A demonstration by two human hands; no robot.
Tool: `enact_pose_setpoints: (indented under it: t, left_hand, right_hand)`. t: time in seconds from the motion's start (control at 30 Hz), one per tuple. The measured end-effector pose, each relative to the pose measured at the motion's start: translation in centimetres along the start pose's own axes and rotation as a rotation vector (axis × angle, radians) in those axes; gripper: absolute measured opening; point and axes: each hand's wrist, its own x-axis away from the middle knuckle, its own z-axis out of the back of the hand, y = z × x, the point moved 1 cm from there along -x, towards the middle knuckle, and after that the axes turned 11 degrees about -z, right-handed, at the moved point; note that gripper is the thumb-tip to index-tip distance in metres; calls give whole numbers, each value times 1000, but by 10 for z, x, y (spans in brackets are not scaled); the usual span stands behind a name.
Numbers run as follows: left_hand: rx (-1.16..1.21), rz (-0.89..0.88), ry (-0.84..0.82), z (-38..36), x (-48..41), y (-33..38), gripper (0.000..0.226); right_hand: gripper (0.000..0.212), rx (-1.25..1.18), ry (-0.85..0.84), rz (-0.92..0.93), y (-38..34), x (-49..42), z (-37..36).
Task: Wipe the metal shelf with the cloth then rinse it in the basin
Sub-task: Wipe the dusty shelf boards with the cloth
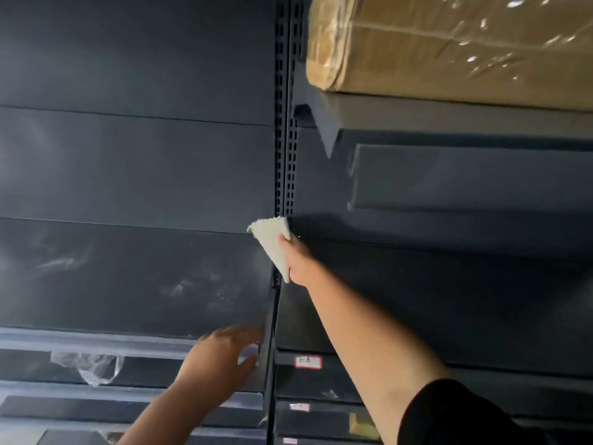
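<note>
Your right hand (296,263) has a firm grip on the folded white textured cloth (272,245), pressed against the dark metal shelf (134,277) at its slotted upright post (285,123). Your left hand (221,358), blurred, rests open-fingered at the shelf's front edge.

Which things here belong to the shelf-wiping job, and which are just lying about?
Part of the job:
white cloth, held in the right hand
dark metal shelf, smeared
left hand, at the shelf edge

Just there:
wrapped cardboard box
label marked 1-6
clear plastic scrap

No basin in view.
</note>
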Motion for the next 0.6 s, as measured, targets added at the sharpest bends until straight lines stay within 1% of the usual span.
enact_pose_setpoints:
  t: [0.07, 0.13, 0.2, 0.27, 0.33, 0.4, 0.43, 0.47, 0.5, 0.6]
  left_hand:
    - [-59, 14, -15, 5, 5, -16, 35]
    - [-112, 34, -46, 9, 8, -28, 37]
    - [-136, 51, -75, 15, 10, -38, 40]
    - [-146, 66, -113, 20, 9, -45, 42]
    - [-163, 74, -134, 25, 6, -51, 43]
    - [-168, 78, -135, 28, 4, -56, 41]
    - [-164, 80, -134, 30, 4, -58, 39]
    - [-162, 81, -135, 31, 4, -60, 38]
    - [-163, 81, -138, 31, 4, -63, 37]
    - [-176, 80, -158, 32, 8, -71, 36]
  right_hand:
    - [36, -291, -18, -31, -12, 7, -9]
    - [30, -473, 0, -37, -22, 16, 1]
    - [26, -548, 72, -1, -27, 25, 27]
    - [22, -533, 224, 87, -26, 38, 66]
    - [28, -389, 470, 187, -19, 57, 110]
    - [34, -73, 753, 242, -1, 79, 151]
    - [35, 97, 860, 255, 12, 87, 168]
    - [34, 242, 923, 254, 27, 93, 182]
    - [33, 357, 950, 230, 43, 97, 190]
    - [33, 622, 907, 84, 84, 92, 183]
